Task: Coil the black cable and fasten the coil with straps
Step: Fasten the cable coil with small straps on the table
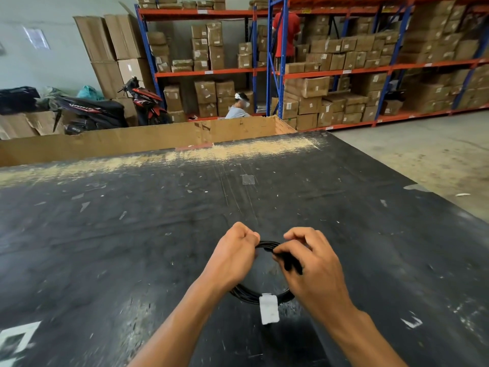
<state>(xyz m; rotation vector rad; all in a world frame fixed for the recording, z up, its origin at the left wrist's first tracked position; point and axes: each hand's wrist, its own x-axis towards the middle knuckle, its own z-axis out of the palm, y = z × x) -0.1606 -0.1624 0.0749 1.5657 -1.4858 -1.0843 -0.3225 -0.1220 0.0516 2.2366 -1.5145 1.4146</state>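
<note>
Your left hand is closed in a fist on the far-left arc of the black cable coil, fingers wrapped round the strands. The coil itself sits btwn both hands, over the black table near its front edge; can't tell if it's touching the top. White tag hangs off the coil's near arc. Your right hand, at the coil's far-right side, pinches a black strap w/ thumb and fingertips, fingers curled tight.
</note>
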